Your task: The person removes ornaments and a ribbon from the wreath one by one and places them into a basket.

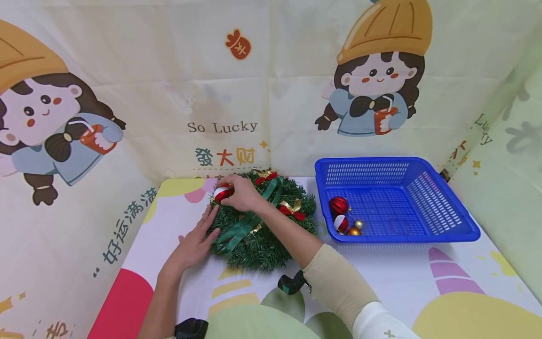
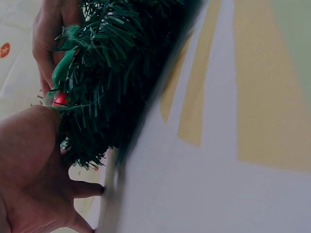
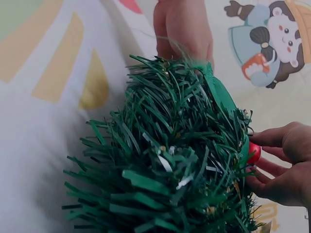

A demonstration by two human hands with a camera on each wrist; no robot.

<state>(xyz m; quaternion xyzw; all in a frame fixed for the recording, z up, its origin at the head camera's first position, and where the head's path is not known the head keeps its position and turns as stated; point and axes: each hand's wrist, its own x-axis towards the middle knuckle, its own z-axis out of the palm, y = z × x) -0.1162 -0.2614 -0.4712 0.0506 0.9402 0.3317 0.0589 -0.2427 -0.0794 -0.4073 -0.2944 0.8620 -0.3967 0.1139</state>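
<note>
Backdrop: cream cloth [image 1: 292, 108] printed with two large cartoon figures [image 1: 378, 75] in orange hats and the words "So Lucky".
Tabletop: a pale printed cover [image 1: 381, 268] with patches of red, yellow, green and purple.
Wreath: one, round and bushy, its dark green needles [image 1: 262, 254] sticking out; it lies near the back of the table, left of the basket.
Ribbon: glossy green bands [image 1: 241, 230] cross the wreath.
Bows: two red-and-gold ones [image 1: 292, 210] show plainly, both on the wreath's right half.
Held ball: one, red and white [image 1: 220, 195], at the wreath's upper left edge.
Right hand [image 1: 240, 194]: pinches that ball between thumb and fingers, reaching across the wreath.
Left hand [image 1: 196, 242]: fingers extended and apart, resting against the wreath's left side.
Basket: one, blue plastic [image 1: 402, 238], with slotted walls.
Basket balls: four visible, grouped at its left end: one large red [image 1: 338, 205], one red-and-white [image 1: 340, 222], one orange-gold [image 1: 354, 231], one small pale metallic [image 1: 359, 224].
</note>
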